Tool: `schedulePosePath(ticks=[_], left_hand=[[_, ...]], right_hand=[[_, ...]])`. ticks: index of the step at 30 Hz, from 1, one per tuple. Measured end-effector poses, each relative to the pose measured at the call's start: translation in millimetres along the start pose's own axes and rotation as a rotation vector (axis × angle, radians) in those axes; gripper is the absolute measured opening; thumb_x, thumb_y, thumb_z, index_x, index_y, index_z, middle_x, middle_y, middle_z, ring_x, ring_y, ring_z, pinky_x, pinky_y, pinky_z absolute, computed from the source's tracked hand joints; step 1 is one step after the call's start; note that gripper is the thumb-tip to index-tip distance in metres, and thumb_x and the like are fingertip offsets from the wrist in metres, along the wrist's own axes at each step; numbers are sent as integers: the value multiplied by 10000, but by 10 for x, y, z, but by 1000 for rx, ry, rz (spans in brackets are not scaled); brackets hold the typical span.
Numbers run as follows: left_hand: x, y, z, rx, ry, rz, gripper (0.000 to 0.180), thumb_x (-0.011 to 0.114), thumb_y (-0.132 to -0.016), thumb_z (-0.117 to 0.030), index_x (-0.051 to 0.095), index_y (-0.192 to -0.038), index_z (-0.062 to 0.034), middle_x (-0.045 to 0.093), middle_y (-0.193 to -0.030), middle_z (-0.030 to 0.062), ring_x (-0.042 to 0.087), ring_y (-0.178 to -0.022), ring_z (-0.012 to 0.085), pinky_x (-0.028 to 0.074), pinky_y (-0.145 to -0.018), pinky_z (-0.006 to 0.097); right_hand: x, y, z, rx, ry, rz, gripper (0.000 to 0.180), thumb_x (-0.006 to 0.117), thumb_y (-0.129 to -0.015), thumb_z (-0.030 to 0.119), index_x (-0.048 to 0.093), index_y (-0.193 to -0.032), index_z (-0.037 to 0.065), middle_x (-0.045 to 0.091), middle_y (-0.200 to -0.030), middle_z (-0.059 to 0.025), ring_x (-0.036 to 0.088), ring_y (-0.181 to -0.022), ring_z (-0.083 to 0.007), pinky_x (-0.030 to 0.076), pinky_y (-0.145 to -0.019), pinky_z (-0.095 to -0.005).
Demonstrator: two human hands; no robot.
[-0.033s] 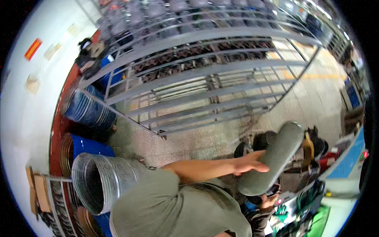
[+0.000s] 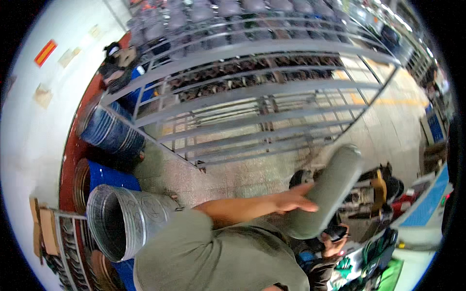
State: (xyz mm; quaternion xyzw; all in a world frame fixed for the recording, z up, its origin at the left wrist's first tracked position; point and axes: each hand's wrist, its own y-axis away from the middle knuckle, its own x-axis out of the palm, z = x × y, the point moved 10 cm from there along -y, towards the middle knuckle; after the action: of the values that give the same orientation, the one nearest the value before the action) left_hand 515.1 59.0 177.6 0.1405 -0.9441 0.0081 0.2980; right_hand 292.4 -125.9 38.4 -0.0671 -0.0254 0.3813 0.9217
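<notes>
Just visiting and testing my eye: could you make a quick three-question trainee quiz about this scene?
1. True or false: the silvery drum has an open mouth.
2. What do the fingers of the left hand touch? A) metal rack; B) grey-green elongated object; C) blue drum.
3. Which two colours show on the sticker on the white wall?
Key: 1. True. 2. B. 3. Red and yellow.

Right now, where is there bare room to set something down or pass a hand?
Bare floor shows between the metal rack, silver drum and left hand, and again right of the rack, beyond the grey-green object. It is crowded along the left wall, among blue drums, and at lower right.
</notes>
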Motion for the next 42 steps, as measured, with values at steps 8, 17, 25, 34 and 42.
schedulePosePath(ticks=[8, 17, 25, 34, 42], left_hand=[[-1426, 5158, -1232, 1188, 20, -1134, 790, 696, -800, -432, 411, -1392, 6, 567, -1270, 143, 594, -1087, 309, 509, -923, 457], [-1786, 7553, -554, 1521, -6, -1693, 443, 585, -944, -275, 494, -1294, -20, 580, -1254, 150, 561, -1138, 287, 425, -1030, 378], [-2872, 3946, -173, 519, -106, -1151, 335, 613, -864, 28, 536, -1185, -31, 641, -1045, 79, 597, -960, 196, 498, -873, 325], [-4036, 3461, 2390, -488, -1010, -236, 407, 653, -909, -109, 498, -1262, 20, 602, -1073, 88, 588, -953, 180, 493, -829, 299], [-2594, 1471, 2247, -739, -1686, 654, 513, 699, -860, -241, 493, -1263, 1, 602, -1154, 181, 580, -1070, 327, 473, -898, 427]], right_hand=[[3502, -1300, 2665, -282, -328, 387, 817, 841, -698, 104, 410, -1381, -21, 551, -1278, -132, 544, -1156, -234, 427, -1013, -387], [7651, -591, 4338, -570, -22, 576, 667, 806, -758, 234, 498, -1303, 6, 598, -1229, -195, 590, -1129, -320, 469, -991, -398], [7302, -104, 3727, -972, -109, 370, 777, 777, -690, 285, 447, -1329, -8, 489, -1327, -258, 480, -1227, -421, 413, -1047, -453], [2596, 1122, -191, 392, 662, 476, 556, 707, -788, 258, 551, -1288, 71, 598, -1226, -192, 612, -1088, -359, 507, -917, -443], [-36, 4428, -551, 853, 131, -1155, 467, 733, -826, 194, 566, -1232, 33, 664, -1074, -158, 643, -989, -243, 528, -864, -362]])
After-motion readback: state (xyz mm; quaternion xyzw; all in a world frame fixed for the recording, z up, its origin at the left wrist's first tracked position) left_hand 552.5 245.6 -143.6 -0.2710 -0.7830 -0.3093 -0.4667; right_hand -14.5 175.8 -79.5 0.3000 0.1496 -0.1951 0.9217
